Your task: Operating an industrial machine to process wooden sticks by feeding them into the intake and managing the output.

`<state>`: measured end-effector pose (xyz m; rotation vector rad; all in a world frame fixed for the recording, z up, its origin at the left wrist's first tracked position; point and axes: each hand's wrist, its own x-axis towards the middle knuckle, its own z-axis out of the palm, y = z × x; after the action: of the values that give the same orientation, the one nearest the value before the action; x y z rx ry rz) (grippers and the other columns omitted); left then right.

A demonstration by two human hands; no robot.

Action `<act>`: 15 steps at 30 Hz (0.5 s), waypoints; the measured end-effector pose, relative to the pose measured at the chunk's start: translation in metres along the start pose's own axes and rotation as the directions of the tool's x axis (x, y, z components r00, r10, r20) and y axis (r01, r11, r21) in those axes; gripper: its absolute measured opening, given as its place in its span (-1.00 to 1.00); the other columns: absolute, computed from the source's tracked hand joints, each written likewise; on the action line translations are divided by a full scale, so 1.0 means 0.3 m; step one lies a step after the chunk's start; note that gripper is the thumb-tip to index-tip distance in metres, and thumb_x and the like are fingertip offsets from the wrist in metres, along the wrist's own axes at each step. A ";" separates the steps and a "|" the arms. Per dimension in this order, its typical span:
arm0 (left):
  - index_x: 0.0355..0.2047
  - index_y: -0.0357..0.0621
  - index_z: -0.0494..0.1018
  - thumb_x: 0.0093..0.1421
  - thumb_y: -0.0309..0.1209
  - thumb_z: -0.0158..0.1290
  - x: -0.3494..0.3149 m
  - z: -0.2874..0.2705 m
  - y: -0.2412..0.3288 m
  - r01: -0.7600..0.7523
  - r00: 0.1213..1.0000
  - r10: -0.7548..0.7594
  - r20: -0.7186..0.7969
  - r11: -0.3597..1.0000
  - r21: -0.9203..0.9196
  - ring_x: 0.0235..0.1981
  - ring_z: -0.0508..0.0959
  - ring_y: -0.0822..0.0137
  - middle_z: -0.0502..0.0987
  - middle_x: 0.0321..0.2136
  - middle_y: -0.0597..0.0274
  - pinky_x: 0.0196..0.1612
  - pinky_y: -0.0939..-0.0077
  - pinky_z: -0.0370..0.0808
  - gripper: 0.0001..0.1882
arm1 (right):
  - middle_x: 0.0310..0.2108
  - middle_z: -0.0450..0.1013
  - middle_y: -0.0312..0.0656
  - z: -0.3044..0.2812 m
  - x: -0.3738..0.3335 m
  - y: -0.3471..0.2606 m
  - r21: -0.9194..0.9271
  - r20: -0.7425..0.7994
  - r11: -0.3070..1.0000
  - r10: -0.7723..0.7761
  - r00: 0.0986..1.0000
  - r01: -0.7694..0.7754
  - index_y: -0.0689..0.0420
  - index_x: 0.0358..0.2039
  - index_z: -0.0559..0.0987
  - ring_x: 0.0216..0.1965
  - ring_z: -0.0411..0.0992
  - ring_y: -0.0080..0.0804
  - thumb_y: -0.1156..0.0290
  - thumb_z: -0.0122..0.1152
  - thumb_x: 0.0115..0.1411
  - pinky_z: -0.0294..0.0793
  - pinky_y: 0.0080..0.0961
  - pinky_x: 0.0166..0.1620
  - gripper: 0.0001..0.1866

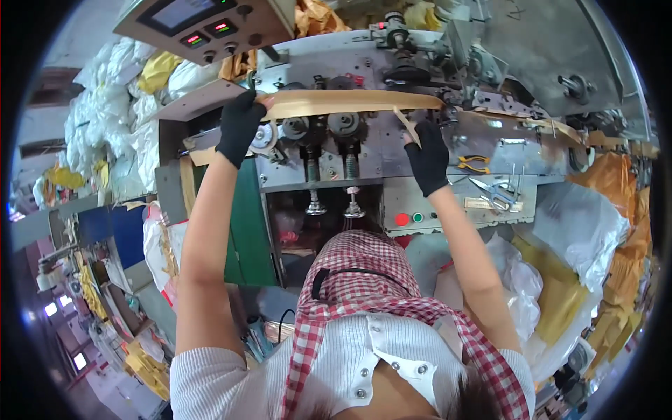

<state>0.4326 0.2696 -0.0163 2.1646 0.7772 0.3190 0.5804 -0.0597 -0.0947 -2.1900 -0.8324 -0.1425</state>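
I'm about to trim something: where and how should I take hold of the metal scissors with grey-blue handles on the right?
Grip the scissors by the handles, probably from the picture's lower right: the bare blades point to the upper left, away from that approach.

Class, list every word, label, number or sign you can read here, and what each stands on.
No text reads clearly enough to quote.
Red displays on the control box: glowing characters, too small.
Box's screen: too small.
Pale strip by the scissors: any markings too small.
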 end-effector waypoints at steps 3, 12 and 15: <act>-0.31 -0.33 0.48 0.00 -0.20 0.15 0.018 -0.004 0.041 -0.073 0.995 0.079 -0.065 0.993 0.088 -0.44 0.52 0.35 0.53 -0.50 0.00 -0.33 0.46 0.39 -0.60 | -0.23 0.35 -0.12 0.054 0.116 -0.046 -0.056 0.016 0.992 -0.111 0.994 0.112 0.08 -0.26 0.44 -0.30 0.40 -0.08 0.38 0.18 -0.02 0.40 -0.28 -0.31 -0.74; -0.25 -0.28 0.46 -0.01 -0.21 0.08 0.020 0.006 -0.129 -0.129 0.991 0.113 0.078 0.959 0.252 -0.28 0.49 -0.06 0.50 -0.40 -0.15 -0.25 0.29 0.41 -0.59 | -0.19 0.39 -0.12 0.161 0.182 -0.042 -0.185 0.164 0.945 -0.242 0.956 0.271 0.05 -0.22 0.43 -0.26 0.43 -0.07 0.51 0.23 -0.15 0.43 -0.26 -0.25 -0.61; -0.22 -0.23 0.46 -0.02 -0.24 0.08 -0.078 0.029 -0.175 -0.006 0.996 -0.011 0.086 0.982 0.190 -0.27 0.49 -0.06 0.50 -0.37 -0.14 -0.25 0.28 0.41 -0.61 | -0.29 0.43 -0.09 0.152 0.106 -0.048 -0.214 0.304 0.957 -0.125 0.945 0.195 0.04 -0.26 0.43 -0.33 0.44 -0.05 0.51 0.22 -0.13 0.43 -0.24 -0.31 -0.65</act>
<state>0.3960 0.2756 -0.0611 2.3391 0.7885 0.1531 0.5894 -0.0040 -0.1060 -2.4044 -1.2143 -0.0036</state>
